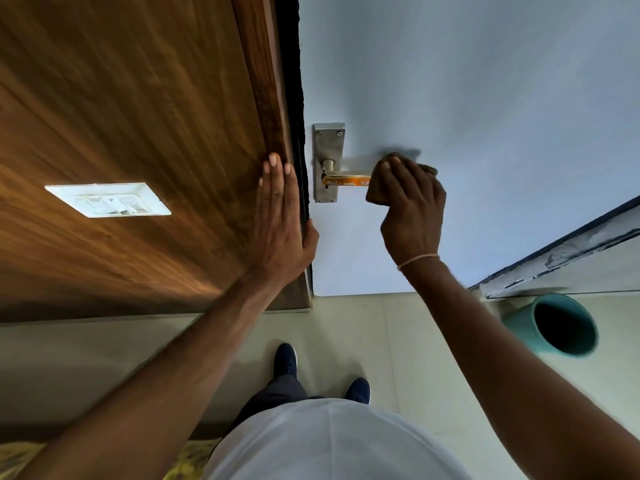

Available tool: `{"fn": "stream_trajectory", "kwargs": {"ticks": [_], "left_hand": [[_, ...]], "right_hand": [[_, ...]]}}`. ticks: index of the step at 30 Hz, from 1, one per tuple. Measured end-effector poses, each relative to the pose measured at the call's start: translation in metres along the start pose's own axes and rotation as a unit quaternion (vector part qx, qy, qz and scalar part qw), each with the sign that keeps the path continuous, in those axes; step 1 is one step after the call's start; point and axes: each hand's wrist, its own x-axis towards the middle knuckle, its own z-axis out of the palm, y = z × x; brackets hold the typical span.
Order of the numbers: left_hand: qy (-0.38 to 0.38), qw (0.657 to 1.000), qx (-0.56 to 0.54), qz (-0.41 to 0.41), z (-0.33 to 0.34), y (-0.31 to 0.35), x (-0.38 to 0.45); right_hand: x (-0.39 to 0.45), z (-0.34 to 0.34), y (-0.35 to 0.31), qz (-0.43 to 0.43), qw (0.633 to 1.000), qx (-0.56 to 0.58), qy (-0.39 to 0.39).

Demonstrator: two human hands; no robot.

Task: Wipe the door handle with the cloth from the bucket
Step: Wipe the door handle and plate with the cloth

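- White shirt (332, 441) fills the bottom edge at 6 o'clock, two dark shoes (286, 359) on the pale floor (104, 368) just above it
- Left hand (280, 223) lies flat, fingers straight and together, on the wooden frame (273, 98) beside the door edge
- Right hand (412, 202), at 3 o'clock from the left, has its fingers curled around a brown cloth (375, 194) pressed on the outer end of the door handle (346, 178)
- Handle sticks out from a metal plate (323, 143) on the pale blue door (485, 98)
- Teal bucket (557, 325) stands on the floor at 4 o'clock
- White switch plate (107, 199) sits on the wood at 9 o'clock
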Motion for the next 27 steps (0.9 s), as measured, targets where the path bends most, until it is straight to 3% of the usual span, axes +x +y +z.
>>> {"fn": "stream_trajectory", "kwargs": {"ticks": [6, 12, 18, 24, 27], "left_hand": [[0.003, 1.0, 0.001, 0.005, 0.0, -0.002, 0.0], [0.005, 1.0, 0.014, 0.005, -0.001, -0.006, -0.003], [0.004, 1.0, 0.021, 0.012, 0.0, -0.01, -0.008], [0.018, 1.0, 0.007, 0.001, 0.001, -0.007, -0.007], [0.022, 1.0, 0.004, 0.004, 0.003, -0.008, -0.007]], "right_hand": [[0.001, 0.011, -0.029, -0.094, 0.995, 0.029, -0.034], [0.021, 0.002, -0.033, -0.011, 0.992, 0.122, 0.021], [0.011, 0.01, -0.049, -0.146, 0.977, 0.104, -0.113], [0.032, 0.018, -0.049, -0.138, 0.983, 0.122, -0.025], [0.039, 0.031, -0.052, -0.19, 0.973, 0.127, -0.016]]}}
